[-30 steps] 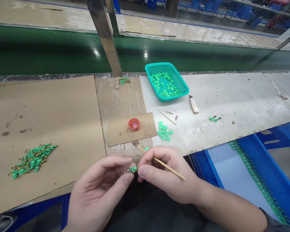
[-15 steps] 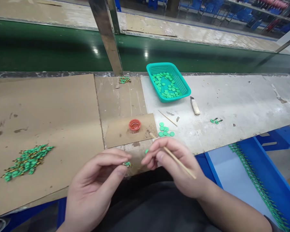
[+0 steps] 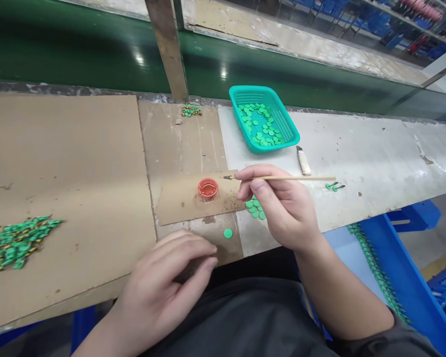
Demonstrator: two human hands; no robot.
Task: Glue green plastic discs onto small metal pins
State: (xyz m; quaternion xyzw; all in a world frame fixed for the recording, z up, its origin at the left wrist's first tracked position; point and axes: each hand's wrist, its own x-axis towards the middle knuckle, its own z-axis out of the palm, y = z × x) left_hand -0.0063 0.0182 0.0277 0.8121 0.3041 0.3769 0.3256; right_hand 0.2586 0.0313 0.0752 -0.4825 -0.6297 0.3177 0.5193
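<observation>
Pinched in the right hand [image 3: 278,208], a thin wooden stick [image 3: 282,178] lies level, its dark tip just right of the small red liquid-filled cap [image 3: 207,188]. Left hand's [image 3: 171,282] grip is curled at the worktop [image 3: 375,153] edge below that cap; whether it holds anything is hidden.

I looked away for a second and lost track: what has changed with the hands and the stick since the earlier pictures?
The right hand left the left hand and went up to the bench, swinging the wooden stick so its tip points at the red cap. The left hand sank to the bench edge; the small green part it pinched is now hidden. The teal basket, green discs and green pile lie as before.
</observation>
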